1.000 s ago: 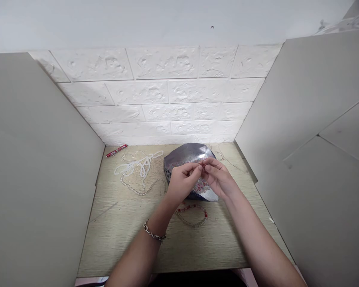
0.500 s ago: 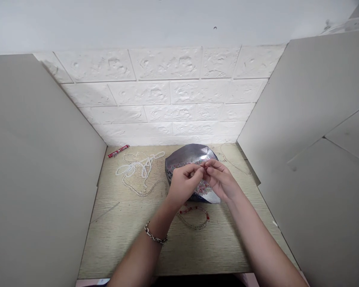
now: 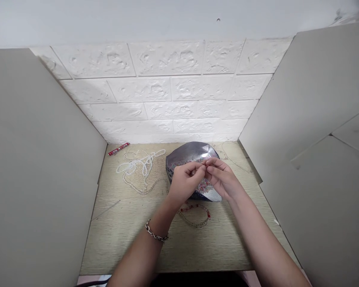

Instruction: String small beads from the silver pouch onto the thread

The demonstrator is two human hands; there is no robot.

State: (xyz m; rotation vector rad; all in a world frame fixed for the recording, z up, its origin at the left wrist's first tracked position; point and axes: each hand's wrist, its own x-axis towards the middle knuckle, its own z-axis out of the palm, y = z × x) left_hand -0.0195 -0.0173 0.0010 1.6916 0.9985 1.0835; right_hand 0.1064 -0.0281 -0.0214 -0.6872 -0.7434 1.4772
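Above a shiny silver-lined pouch (image 3: 194, 149), my left hand (image 3: 185, 181) and my right hand (image 3: 224, 179) meet at their fingertips. Both are closed in a pinch. A tiny red bead (image 3: 206, 166) shows between the tips on the right hand's side. What my left fingers pinch is too small and covered to make out. Loose pink, red and clear beads (image 3: 204, 186) lie inside the pouch, partly behind the hands. On the table just below, a loop of strung beads (image 3: 197, 225), red and clear, runs up under my left wrist.
Left of the pouch lie a tangle of white bead strands (image 3: 134, 164) and a silver bead chain (image 3: 137, 191). A red packet (image 3: 119, 149) sits in the back left corner. Thin wire (image 3: 237, 164) lies at the back right. Grey panels (image 3: 48, 159) and a white brick-patterned wall (image 3: 155, 91) enclose the table.
The hands stay pinched together over the pouch, with only a slight shift of the fingertips. The whole view has tilted a little.
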